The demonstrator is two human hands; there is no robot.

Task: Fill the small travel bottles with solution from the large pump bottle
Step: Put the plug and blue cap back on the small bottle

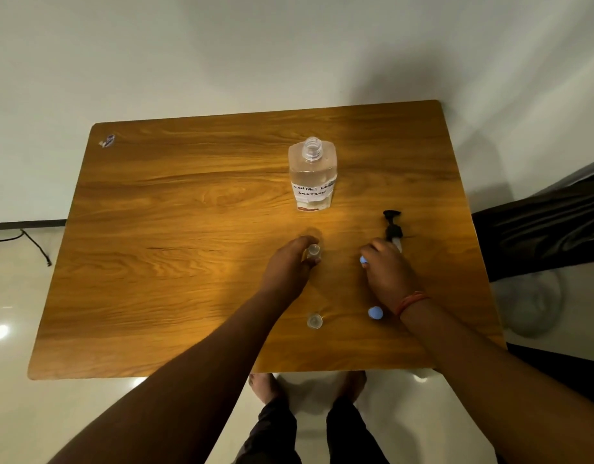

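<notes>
- While the left hand [288,262] closes its grip around a small clear uncapped travel bottle [313,251] standing on the wooden surface [188,229], the right hand [387,269] pinches a small blue cap [363,260].
- Just behind it lies the black pump head [393,227].
- A second clear travel bottle [314,321] and blue cap [375,312] sit nearer.
- Farther back stands the large clear open bottle with a handwritten label [312,177].

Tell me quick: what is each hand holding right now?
Left hand: fingers closed around the small open travel bottle.
Right hand: closed on a blue cap.

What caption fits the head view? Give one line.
Left hand grips a small travel bottle; right hand holds a blue cap.
</notes>
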